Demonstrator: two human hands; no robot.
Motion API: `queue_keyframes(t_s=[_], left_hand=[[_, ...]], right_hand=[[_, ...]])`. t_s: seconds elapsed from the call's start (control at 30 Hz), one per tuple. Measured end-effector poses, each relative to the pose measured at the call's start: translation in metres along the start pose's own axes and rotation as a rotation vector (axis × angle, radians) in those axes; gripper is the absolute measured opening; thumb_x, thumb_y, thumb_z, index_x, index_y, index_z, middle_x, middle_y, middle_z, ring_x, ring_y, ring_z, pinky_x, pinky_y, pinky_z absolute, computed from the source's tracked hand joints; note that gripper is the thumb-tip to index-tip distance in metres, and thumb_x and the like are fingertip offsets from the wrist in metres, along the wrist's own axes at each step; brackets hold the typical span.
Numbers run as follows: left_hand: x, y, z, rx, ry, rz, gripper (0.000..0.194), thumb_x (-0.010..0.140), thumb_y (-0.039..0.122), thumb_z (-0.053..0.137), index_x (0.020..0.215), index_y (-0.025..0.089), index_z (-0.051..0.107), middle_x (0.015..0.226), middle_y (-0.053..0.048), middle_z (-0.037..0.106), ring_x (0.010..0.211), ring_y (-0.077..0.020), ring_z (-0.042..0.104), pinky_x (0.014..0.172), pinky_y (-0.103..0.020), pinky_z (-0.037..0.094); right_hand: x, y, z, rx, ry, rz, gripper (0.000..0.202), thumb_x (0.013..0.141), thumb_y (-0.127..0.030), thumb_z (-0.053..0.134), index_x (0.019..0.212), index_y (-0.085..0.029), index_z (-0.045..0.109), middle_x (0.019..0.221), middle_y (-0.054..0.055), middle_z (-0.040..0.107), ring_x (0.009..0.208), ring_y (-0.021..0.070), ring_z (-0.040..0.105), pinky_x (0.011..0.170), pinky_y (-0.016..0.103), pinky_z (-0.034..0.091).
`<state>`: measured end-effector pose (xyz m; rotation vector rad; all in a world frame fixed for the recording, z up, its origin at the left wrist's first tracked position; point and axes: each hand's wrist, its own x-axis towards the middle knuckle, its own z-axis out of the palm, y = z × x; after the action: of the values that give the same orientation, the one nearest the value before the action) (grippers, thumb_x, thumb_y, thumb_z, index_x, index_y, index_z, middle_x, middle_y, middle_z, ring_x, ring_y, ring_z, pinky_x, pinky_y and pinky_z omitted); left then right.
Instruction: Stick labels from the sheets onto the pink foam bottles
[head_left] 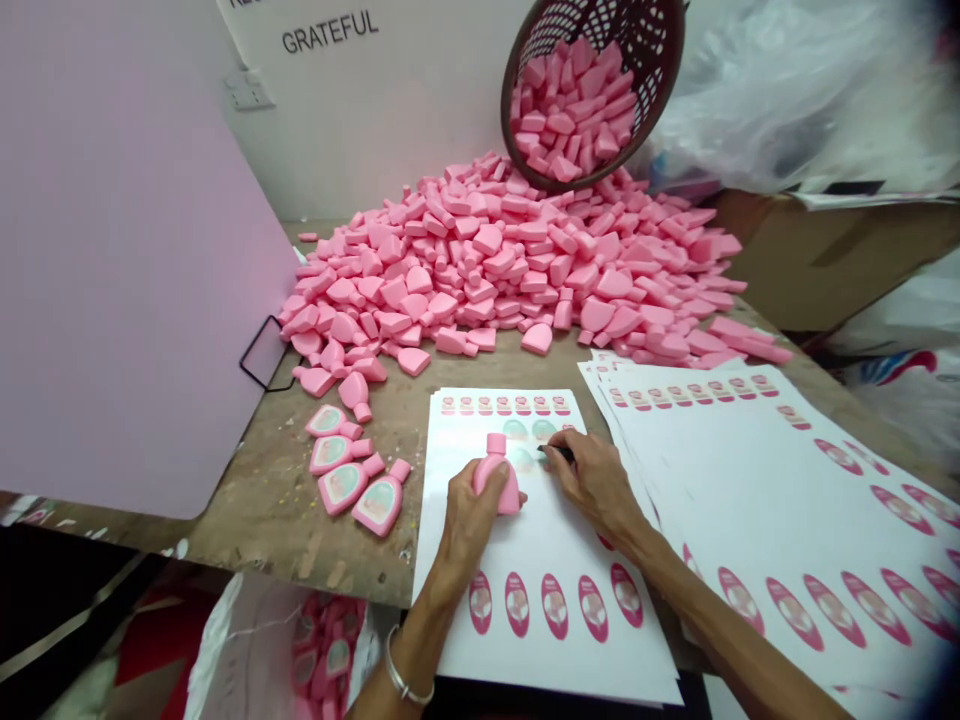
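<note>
My left hand (pixel 474 510) is closed around a small pink plastic bottle (pixel 496 475), held upright above a sheet of stickers (pixel 555 530). No label shows on the side of the bottle facing me. My right hand (pixel 592 475) pinches a short, dark, pointed tool (pixel 556 453), its exact kind unclear. The tool's tip is close to pale green round stickers (pixel 523 459) on the sheet, just right of the bottle. Several pink bottles with green-and-white labels (pixel 379 503) lie on the table to the left of the sheet.
A large heap of pink bottles (pixel 480 260) covers the back of the wooden table (pixel 277 500). Over it leans a brown basket (pixel 517 165) of more bottles. More sticker sheets (pixel 697 470) lie at right. A pink panel (pixel 135 250) stands left; a white sack (pixel 240 640) holds bottles below.
</note>
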<state>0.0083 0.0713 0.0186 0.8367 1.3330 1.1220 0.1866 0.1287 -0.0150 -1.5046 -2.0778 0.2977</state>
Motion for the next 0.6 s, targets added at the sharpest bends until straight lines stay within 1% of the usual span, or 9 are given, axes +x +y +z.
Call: queue_keyframes(t_s=[0.07,0.13,0.27,0.37,0.5,0.6], left_hand=[[0.008,-0.003,0.007,0.009,-0.001,0.0,0.041,0.079,0.051,0.059,0.09,0.012,0.059,0.065,-0.006,0.065,0.065,-0.0206,0.068,0.06,-0.027,0.052],[0.014,-0.007,0.011,0.008,-0.009,0.016,0.042,0.08,0.051,0.058,0.094,0.012,0.058,0.063,-0.004,0.064,0.062,-0.0204,0.068,0.059,-0.027,0.052],[0.018,-0.013,0.013,0.022,-0.02,0.038,0.041,0.083,0.051,0.055,0.097,0.013,0.057,0.066,-0.003,0.063,0.063,-0.0196,0.069,0.058,-0.026,0.052],[0.018,-0.016,0.013,0.02,-0.023,0.04,0.041,0.083,0.051,0.055,0.098,0.013,0.056,0.074,-0.005,0.064,0.066,-0.0201,0.07,0.058,-0.026,0.053],[0.018,-0.017,0.012,0.015,-0.039,0.04,0.043,0.082,0.052,0.055,0.102,0.014,0.056,0.077,-0.005,0.064,0.065,-0.0199,0.069,0.058,-0.027,0.053],[0.019,-0.018,0.011,0.024,-0.035,0.047,0.042,0.083,0.052,0.054,0.101,0.014,0.057,0.076,-0.005,0.064,0.067,-0.02,0.07,0.059,-0.026,0.053]], right_hand=[[0.001,0.001,0.006,-0.09,0.025,-0.073,0.016,0.089,-0.031,0.047,0.084,-0.02,0.058,0.08,0.005,0.066,0.076,0.0196,0.056,0.071,0.033,0.034],[0.0,-0.001,0.01,-0.151,0.04,-0.108,0.016,0.09,-0.029,0.047,0.084,-0.02,0.059,0.08,0.005,0.066,0.076,0.0194,0.056,0.071,0.033,0.032],[-0.003,-0.003,0.014,-0.197,0.052,-0.103,0.016,0.089,-0.027,0.048,0.08,-0.02,0.059,0.077,0.005,0.064,0.076,0.019,0.055,0.07,0.032,0.03],[-0.003,-0.004,0.015,-0.139,0.039,-0.078,0.014,0.087,-0.026,0.05,0.077,-0.02,0.058,0.074,0.003,0.064,0.074,0.0178,0.054,0.069,0.031,0.031],[-0.002,-0.004,0.017,0.027,0.0,-0.069,0.014,0.086,-0.026,0.052,0.073,-0.021,0.056,0.07,0.001,0.063,0.069,0.0163,0.053,0.069,0.031,0.033],[-0.001,-0.003,0.019,0.013,0.065,-0.057,0.014,0.088,-0.027,0.049,0.078,-0.02,0.058,0.075,0.003,0.064,0.071,0.0177,0.054,0.069,0.032,0.033]])
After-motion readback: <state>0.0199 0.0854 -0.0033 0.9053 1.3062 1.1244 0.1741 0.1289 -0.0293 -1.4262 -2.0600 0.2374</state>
